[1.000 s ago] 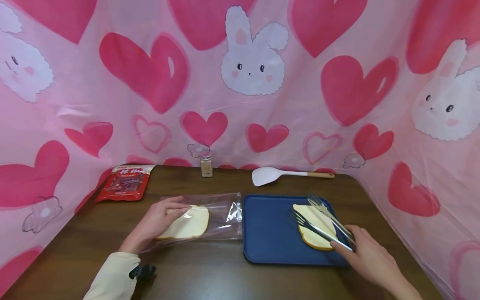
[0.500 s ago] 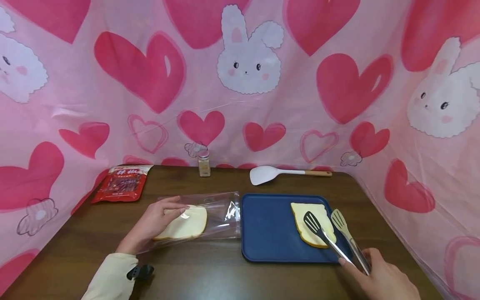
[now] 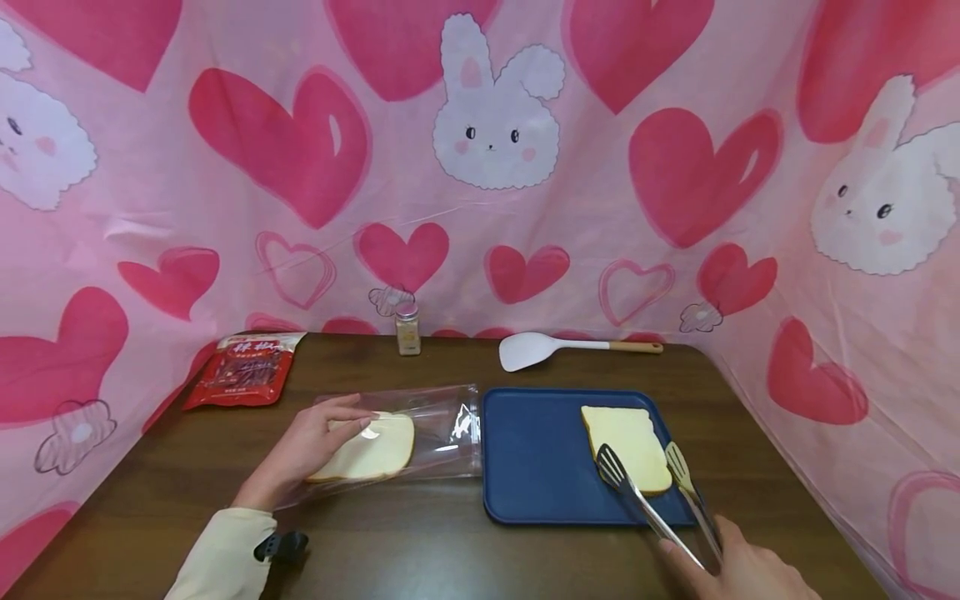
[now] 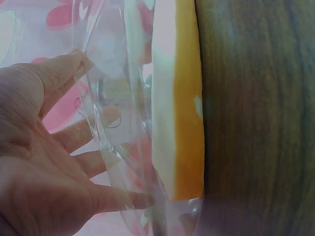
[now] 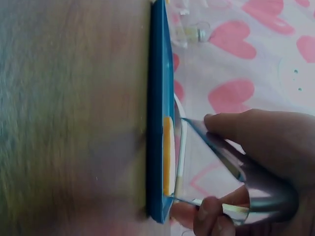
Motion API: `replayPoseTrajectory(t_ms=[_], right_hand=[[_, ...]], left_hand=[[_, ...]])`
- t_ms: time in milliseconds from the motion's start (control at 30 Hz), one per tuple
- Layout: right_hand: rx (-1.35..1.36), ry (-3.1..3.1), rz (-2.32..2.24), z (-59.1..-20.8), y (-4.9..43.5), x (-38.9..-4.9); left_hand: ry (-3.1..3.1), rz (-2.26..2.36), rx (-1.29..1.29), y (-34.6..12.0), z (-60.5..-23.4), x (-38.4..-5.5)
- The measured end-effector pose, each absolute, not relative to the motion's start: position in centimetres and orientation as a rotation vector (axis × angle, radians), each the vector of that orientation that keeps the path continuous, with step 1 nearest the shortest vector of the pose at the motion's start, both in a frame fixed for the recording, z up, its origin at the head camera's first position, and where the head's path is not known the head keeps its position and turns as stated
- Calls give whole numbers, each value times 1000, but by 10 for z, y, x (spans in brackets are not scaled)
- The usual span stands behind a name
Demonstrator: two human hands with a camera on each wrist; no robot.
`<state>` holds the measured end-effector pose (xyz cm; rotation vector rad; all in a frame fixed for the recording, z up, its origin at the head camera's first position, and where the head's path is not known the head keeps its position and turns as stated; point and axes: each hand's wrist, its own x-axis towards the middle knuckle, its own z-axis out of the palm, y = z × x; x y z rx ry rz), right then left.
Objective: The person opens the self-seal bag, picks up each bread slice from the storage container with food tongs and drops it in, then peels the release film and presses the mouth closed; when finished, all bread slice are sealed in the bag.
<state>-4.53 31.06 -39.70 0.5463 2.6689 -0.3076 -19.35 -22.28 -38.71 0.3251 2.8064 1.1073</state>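
Observation:
My left hand (image 3: 307, 450) pinches the upper film of a clear zip bag (image 3: 442, 433) between thumb and index finger, its other fingers spread behind the film. Inside the bag lies a bread slice (image 3: 386, 446), flat, with a brown crust (image 4: 189, 113). My right hand (image 3: 742, 567) grips a pair of metal tongs (image 3: 660, 521) with slotted heads, spread apart. A second bread slice (image 3: 626, 442) lies on the right part of a blue tray (image 3: 536, 458). The tong heads stand on either side of its near half; whether they touch it cannot be told.
At the back lie a white spatula (image 3: 528, 351) with a wooden handle, a small spice jar (image 3: 408, 332) and a red packet (image 3: 247, 369) of dried chillies. A pink cloth (image 3: 495, 242) with hearts and rabbits closes off the back and sides of the wooden table (image 3: 420, 542).
Over the last second the tongs have moved back toward me and spread wider, from lying above the tray's slice to straddling its near half. The left hand and the bag have stayed put.

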Motion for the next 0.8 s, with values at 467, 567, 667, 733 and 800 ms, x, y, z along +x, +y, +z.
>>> replayPoseTrajectory(t_ms=[467,567,667,733,800], right_hand=[[311,2629,-289,-384,351,-59],[320,2633,-319,-386,352,-60],[336,2649,-317,-389,348,-62],[340,2663,-305,-391,345,-63],[344,2669,-292,-392,343,-65]], left_hand=[[2779,1122,288,-223,-387,-193],[2798,1112,301,-223,-386,-192],[2824,1092,328,-223,-386,-192],[2825,1092,327,-223,-387,-192],[2827,1093,325,-222,-387,-192]])
